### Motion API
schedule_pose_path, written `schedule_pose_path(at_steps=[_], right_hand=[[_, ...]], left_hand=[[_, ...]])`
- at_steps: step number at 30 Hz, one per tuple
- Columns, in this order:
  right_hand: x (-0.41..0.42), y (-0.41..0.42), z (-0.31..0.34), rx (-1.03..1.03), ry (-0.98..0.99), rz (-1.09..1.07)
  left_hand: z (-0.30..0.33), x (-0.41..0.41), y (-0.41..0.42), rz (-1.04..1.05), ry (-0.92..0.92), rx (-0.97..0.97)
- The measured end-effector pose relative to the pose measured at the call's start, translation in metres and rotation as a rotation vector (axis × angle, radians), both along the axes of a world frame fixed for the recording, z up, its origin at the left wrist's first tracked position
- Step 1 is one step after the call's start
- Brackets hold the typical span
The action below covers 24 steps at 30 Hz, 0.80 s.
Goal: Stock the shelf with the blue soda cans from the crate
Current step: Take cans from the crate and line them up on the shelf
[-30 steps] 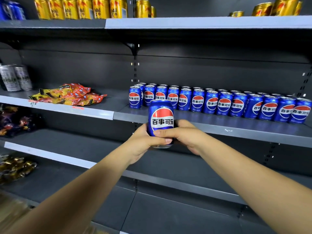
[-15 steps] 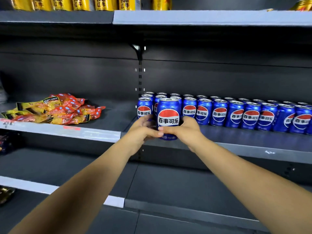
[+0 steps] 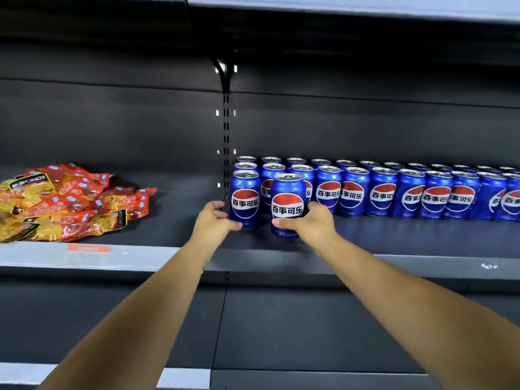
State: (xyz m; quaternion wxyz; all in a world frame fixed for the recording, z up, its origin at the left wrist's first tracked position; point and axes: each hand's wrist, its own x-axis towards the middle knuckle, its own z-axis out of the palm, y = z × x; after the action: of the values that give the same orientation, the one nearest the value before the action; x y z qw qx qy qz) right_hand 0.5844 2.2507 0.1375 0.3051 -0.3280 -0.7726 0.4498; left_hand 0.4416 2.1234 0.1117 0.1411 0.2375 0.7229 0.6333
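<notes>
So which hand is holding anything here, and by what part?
The right hand grips a blue soda can by its lower side. The left hand touches the neighbouring can; a grip cannot be told.

Light falls from above and in front, so the grey shelf lips [image 3: 84, 257] read pale while the dark back panel [image 3: 112, 122] stays dim and nearly featureless. The underside of the upper shelf [image 3: 351, 7] throws a deep shadow across the top of the bay. Soft white highlights glint on the rims and shoulders of the blue soda cans [image 3: 382, 192] and on the glossy snack packets [image 3: 70, 204]. Wide-angle distortion bows the shelf edges and stretches both forearms toward the lower corners. Cans at far right smear slightly; print is soft throughout.
</notes>
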Motion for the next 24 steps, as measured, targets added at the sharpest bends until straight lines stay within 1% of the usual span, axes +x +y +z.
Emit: schedule_pose_path(at_steps=[6, 9, 12, 15, 24], right_hand=[[-0.023, 0.004, -0.013, -0.005, -0.010, -0.010], [-0.033, 0.006, -0.014, 0.002, -0.029, 0.003], [-0.040, 0.009, -0.014, 0.008, -0.042, 0.011], [-0.044, 0.013, -0.013, 0.021, -0.055, 0.017], [-0.060, 0.022, -0.023, 0.079, -0.016, 0.027]], left_hand=[[-0.006, -0.024, 0.021, -0.125, 0.080, -0.065], [-0.011, -0.034, 0.025, -0.138, 0.120, -0.081], [-0.012, -0.038, 0.028, -0.145, 0.198, -0.146], [-0.014, -0.044, 0.031, -0.158, 0.173, -0.133], [-0.018, -0.050, 0.032, -0.162, 0.105, -0.074]])
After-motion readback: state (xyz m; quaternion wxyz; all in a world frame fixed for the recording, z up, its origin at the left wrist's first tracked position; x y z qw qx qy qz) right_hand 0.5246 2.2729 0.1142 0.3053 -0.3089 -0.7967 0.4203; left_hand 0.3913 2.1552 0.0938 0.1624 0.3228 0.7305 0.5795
